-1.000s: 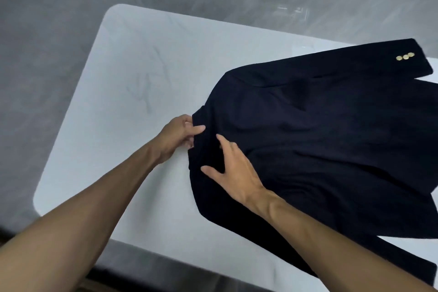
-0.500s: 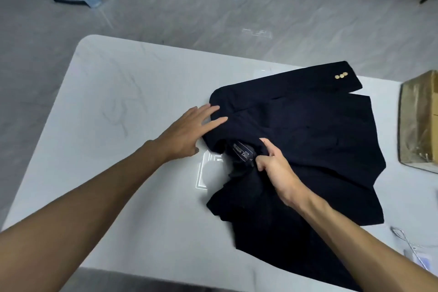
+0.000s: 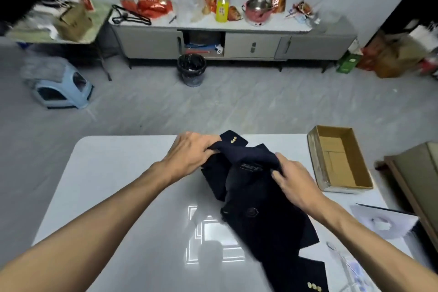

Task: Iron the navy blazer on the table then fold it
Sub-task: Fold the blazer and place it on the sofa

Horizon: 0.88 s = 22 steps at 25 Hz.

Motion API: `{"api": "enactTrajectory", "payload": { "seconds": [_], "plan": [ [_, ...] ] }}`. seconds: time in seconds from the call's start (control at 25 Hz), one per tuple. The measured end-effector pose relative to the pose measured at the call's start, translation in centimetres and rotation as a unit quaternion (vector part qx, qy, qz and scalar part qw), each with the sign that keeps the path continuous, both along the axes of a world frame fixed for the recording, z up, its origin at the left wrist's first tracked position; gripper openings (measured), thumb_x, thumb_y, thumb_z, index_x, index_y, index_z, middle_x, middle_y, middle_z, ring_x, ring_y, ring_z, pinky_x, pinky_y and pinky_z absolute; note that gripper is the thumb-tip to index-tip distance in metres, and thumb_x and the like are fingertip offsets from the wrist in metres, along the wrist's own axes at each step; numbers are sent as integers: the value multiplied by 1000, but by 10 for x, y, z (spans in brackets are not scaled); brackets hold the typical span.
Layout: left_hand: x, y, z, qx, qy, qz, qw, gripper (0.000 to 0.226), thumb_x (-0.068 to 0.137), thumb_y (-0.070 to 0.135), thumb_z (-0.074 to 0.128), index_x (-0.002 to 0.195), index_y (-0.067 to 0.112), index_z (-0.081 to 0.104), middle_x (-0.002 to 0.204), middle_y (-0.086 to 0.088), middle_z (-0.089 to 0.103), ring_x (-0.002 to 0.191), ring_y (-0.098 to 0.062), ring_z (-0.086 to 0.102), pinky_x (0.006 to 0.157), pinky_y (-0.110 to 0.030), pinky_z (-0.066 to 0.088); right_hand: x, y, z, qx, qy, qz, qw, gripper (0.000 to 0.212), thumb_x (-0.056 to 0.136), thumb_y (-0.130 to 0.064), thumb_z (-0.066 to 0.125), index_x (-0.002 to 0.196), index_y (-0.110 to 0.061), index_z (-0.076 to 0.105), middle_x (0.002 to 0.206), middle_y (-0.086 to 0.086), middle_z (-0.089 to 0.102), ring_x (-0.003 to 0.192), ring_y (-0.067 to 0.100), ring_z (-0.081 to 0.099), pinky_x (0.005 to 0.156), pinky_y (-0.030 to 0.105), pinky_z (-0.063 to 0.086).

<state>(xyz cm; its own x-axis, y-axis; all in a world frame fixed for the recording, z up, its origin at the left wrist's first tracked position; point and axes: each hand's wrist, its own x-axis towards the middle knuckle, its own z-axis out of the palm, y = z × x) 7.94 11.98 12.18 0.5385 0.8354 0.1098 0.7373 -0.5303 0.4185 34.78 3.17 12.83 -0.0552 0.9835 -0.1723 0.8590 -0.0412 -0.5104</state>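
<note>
Blazer [image 3: 260, 208]: navy, bunched on the white table [image 3: 106, 197], right of the table's centre.
Long axis: diagonal, from the far middle of the table to the near right edge.
Orientation: the collar end with the sewn label [image 3: 250, 166] points away from the person; the lower part lies nearest the person.
Cuffs: the far cuff [image 3: 237, 141] with gold buttons points away at the far end; the near cuff [image 3: 314, 287], also buttoned, lies at the near edge.
Left arm: bare forearm, extended forward from the lower left.
Left hand [image 3: 189, 156]: back up, fingers curled round a fold of fabric at the left of the collar end, just beside the far cuff.
Right arm: bare forearm, reaching in from the lower right, over the blazer.
Right hand [image 3: 291, 180]: fingers curled, thumb and fingers pinching fabric just right of the label.
Surroundings: an open cardboard box [image 3: 341, 163] stands on the table right of the blazer, not touching it.
</note>
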Motion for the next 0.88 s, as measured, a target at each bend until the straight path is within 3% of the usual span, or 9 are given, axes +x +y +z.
{"api": "enactTrajectory", "payload": {
  "seconds": [0.12, 0.28, 0.48, 0.6, 0.88],
  "plan": [
    [18, -7, 116, 150, -4, 30, 988, 29, 87, 43, 39, 85, 22, 60, 66, 0, 64, 64, -29, 60, 57, -30, 31, 29, -7, 113, 167, -65, 1, 984, 12, 92, -17, 49, 102, -23, 46, 88, 5, 65, 84, 35, 59, 61, 37, 35],
    [36, -36, 250, 317, 33, 46, 947, 40, 88, 51, 43, 79, 16, 61, 64, -5, 64, 57, -32, 64, 47, -33, 41, 60, -27, 244, 351, -62, 11, 934, 11, 95, -18, 52, 104, -24, 53, 90, -1, 64, 82, 27, 59, 60, 36, 38],
    [49, -93, 373, 455, 80, 92, 882, 51, 86, 61, 52, 69, 14, 55, 57, -7, 59, 50, -31, 59, 46, -27, 29, 78, -57, 343, 452, -69, -5, 889, 3, 97, -19, 49, 100, -19, 49, 86, 7, 62, 78, 38, 57, 57, 39, 37],
    [44, -123, 391, 452, 81, 109, 882, 54, 89, 63, 49, 68, 13, 49, 57, -10, 57, 51, -35, 58, 47, -31, 30, 73, -76, 356, 461, -44, 16, 886, 10, 100, -24, 45, 105, -17, 51, 90, 7, 62, 80, 37, 57, 61, 43, 44],
    [20, -219, 353, 321, 96, 195, 922, 61, 88, 70, 38, 75, 13, 56, 67, -10, 65, 66, -37, 63, 54, -43, 49, 48, -143, 326, 433, -7, 130, 892, 17, 96, -22, 40, 110, -19, 50, 84, 6, 60, 72, 38, 58, 57, 43, 46]
  ]
}}
